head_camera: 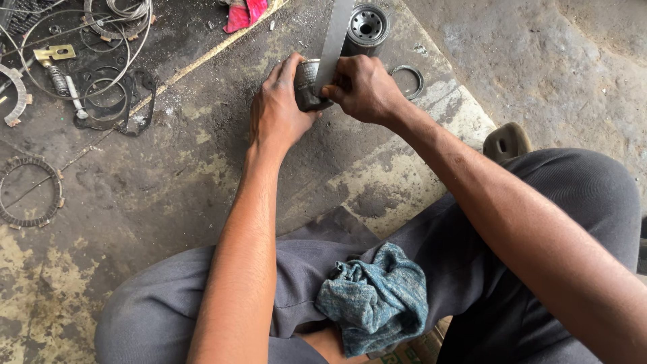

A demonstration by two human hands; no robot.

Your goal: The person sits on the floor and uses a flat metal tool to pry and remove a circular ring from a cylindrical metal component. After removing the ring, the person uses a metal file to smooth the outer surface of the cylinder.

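Both arms are extended toward the upper centre of the frame. The left hand (278,108) is cupped, its fingers curled. The right hand (364,87) is closed in a pinch.

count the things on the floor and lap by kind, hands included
hands: 2, left hand, right hand
metal cylinder parts: 2, held part, filter
flat metal strip: 1
toothed rings: 2
plain ring: 1
cloths: 2, blue, pink
total: 10
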